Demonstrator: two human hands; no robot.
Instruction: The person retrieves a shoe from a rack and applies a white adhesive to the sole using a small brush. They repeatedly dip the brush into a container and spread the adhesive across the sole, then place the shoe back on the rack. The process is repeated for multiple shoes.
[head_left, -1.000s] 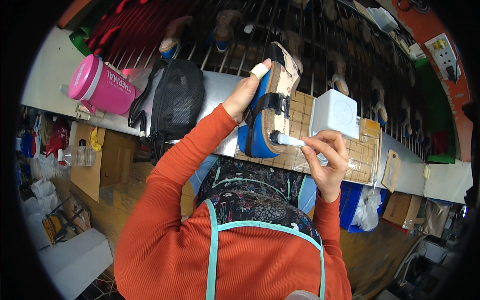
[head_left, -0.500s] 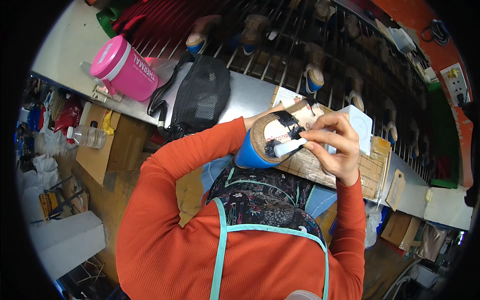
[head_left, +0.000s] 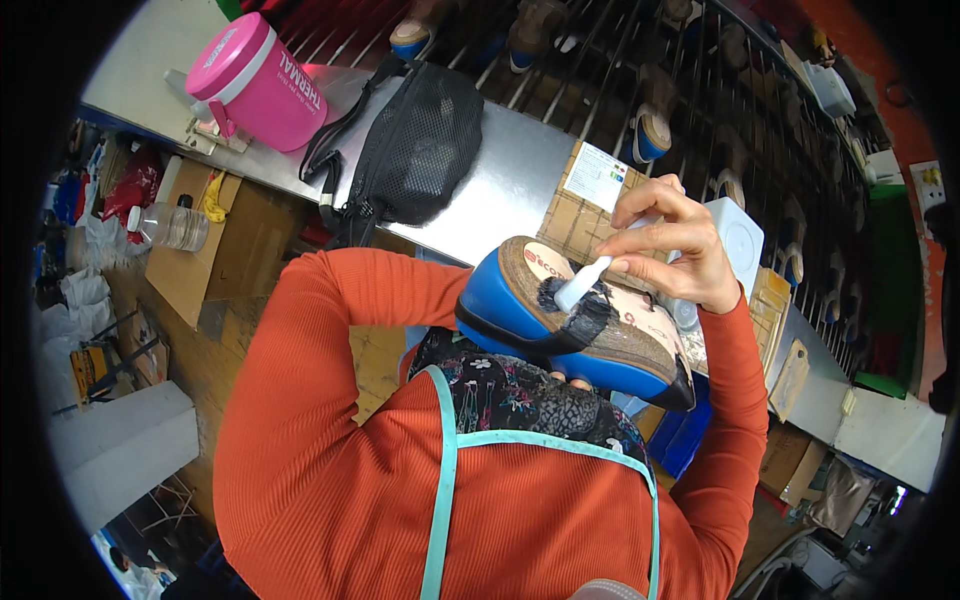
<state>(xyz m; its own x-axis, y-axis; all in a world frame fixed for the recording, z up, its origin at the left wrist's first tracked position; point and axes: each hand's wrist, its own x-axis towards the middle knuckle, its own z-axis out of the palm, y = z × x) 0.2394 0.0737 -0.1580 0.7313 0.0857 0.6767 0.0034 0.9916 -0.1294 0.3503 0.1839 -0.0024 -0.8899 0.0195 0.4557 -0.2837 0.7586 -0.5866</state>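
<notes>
We are in the middle of brushing something dark onto the sole of a blue shoe [head_left: 560,335], which we hold upside down close above our chest, toe toward the right and the tan sole facing up. Our right hand [head_left: 665,245] is pinched shut around a white brush handle [head_left: 585,285], thumb and forefingers closed on its upper end, the tip pressed into a dark, wet-looking patch at the middle of the sole. Our left hand is hidden under the shoe, so we cannot tell how its fingers lie, though the orange sleeve [head_left: 330,330] runs straight to the heel end and it most likely supports the shoe from below. The dark patch covers only a band across the sole, so we judge the coating partly done; the next move calls for drawing the brush outward toward the uncoated tan edges while keeping the shoe steady and level. Farther off, on the steel bench [head_left: 500,190], sit a black mesh bag [head_left: 415,145], a pink insulated jug [head_left: 255,80] at far left, and a white box [head_left: 740,240] just behind our right hand, with a rack of more shoes [head_left: 650,130] beyond.
</notes>
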